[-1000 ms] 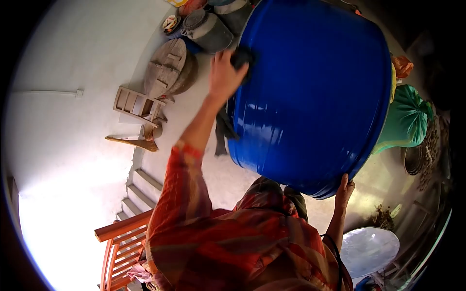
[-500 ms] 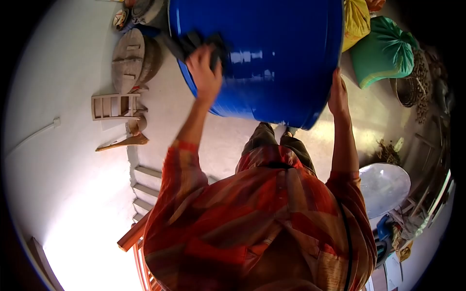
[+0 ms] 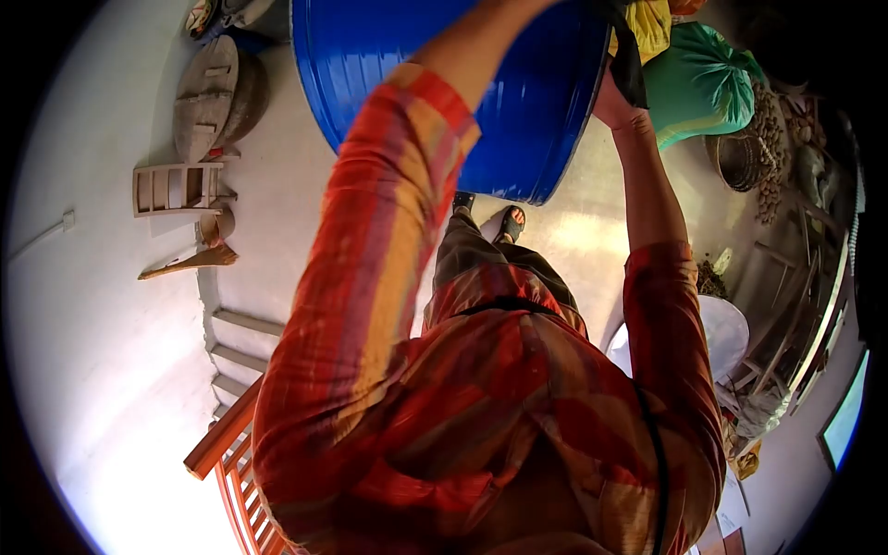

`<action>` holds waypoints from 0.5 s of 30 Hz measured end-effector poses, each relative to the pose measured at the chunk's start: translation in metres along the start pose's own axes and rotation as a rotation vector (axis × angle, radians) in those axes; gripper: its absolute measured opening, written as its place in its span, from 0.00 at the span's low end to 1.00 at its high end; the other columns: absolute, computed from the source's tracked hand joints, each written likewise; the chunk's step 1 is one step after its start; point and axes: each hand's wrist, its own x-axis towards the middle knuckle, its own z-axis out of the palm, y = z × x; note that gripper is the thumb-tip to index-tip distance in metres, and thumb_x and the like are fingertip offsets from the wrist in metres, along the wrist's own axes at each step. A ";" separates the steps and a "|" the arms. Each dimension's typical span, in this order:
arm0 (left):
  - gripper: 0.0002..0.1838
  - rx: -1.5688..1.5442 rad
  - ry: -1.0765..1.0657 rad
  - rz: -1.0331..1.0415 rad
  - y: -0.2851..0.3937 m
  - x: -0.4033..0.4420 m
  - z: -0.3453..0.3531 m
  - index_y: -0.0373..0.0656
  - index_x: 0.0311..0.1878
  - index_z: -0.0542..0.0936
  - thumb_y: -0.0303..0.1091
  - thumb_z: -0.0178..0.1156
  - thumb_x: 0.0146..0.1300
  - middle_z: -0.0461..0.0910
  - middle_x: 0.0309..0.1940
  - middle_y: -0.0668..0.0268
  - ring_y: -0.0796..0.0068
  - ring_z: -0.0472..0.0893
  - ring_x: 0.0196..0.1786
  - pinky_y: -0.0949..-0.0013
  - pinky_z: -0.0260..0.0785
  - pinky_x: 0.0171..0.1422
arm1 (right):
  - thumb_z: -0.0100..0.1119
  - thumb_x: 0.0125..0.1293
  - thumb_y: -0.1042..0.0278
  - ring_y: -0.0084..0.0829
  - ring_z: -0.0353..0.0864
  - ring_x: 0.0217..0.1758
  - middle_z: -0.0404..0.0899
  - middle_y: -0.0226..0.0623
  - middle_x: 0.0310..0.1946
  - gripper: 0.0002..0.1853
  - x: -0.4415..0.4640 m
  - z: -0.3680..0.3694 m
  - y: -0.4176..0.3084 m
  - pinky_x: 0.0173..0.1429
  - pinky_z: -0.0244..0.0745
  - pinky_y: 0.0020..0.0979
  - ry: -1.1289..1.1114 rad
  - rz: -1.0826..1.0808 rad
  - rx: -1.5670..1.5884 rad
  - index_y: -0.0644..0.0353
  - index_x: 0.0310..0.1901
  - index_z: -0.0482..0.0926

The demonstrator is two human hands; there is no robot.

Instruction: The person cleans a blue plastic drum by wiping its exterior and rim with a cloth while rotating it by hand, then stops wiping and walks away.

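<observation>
A big blue barrel [image 3: 388,74] leans in at the top centre, its lower rim just above the floor near my feet. My left arm reaches across it to the upper right; the left hand is cut off by the top edge and its fingers do not show. A dark cloth [image 3: 627,57] hangs beside that wrist, over the barrel's right edge. My right hand [image 3: 614,100] is against this right edge, its fingers largely hidden behind the cloth.
Green [image 3: 694,92] and yellow [image 3: 647,28] bags stand right of the barrel, near a woven basket [image 3: 740,162]. A round metal pan [image 3: 721,333] is lower right. A wooden-lidded tub [image 3: 205,97], small chair [image 3: 176,190], steps [image 3: 248,322] and red railing [image 3: 227,430] are left.
My left arm has swung from the barrel's left side across to its right edge, and the dark cloth has moved with it. My right hand has shifted up and left in view.
</observation>
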 end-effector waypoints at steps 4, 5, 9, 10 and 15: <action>0.23 -0.039 -0.464 -0.159 0.055 -0.053 -0.033 0.54 0.53 0.80 0.36 0.72 0.51 0.75 0.55 0.62 0.54 0.73 0.58 0.57 0.68 0.60 | 0.43 0.72 0.38 0.36 0.73 0.63 0.73 0.38 0.63 0.30 -0.004 0.009 -0.017 0.68 0.68 0.39 -0.091 -0.032 0.554 0.55 0.62 0.72; 0.26 -0.105 -0.426 -0.135 0.064 -0.080 -0.040 0.56 0.53 0.80 0.35 0.73 0.47 0.71 0.57 0.63 0.52 0.69 0.59 0.54 0.66 0.61 | 0.39 0.71 0.33 0.37 0.74 0.63 0.74 0.40 0.61 0.35 -0.012 0.017 -0.020 0.68 0.68 0.39 -0.075 -0.063 0.557 0.55 0.64 0.70; 0.30 -0.221 -0.581 -0.327 0.089 -0.179 -0.085 0.55 0.55 0.79 0.28 0.73 0.44 0.70 0.56 0.59 0.48 0.69 0.57 0.54 0.66 0.62 | 0.35 0.68 0.27 0.42 0.74 0.62 0.73 0.42 0.62 0.41 -0.004 -0.015 -0.013 0.68 0.68 0.42 -0.287 -0.037 0.519 0.57 0.63 0.71; 0.29 -0.210 -0.699 -0.296 0.094 -0.216 -0.095 0.57 0.53 0.81 0.27 0.71 0.43 0.70 0.57 0.60 0.50 0.69 0.57 0.54 0.65 0.61 | 0.31 0.68 0.25 0.43 0.76 0.58 0.76 0.44 0.59 0.44 0.003 0.015 -0.024 0.66 0.70 0.42 -0.213 -0.009 0.557 0.60 0.63 0.71; 0.28 -0.269 -0.933 -0.356 0.082 -0.327 -0.131 0.55 0.52 0.82 0.26 0.71 0.43 0.72 0.57 0.65 0.50 0.68 0.60 0.56 0.67 0.65 | 0.41 0.74 0.40 0.34 0.80 0.53 0.80 0.37 0.51 0.31 0.035 0.030 -0.027 0.56 0.77 0.37 0.105 -0.207 -0.052 0.61 0.60 0.73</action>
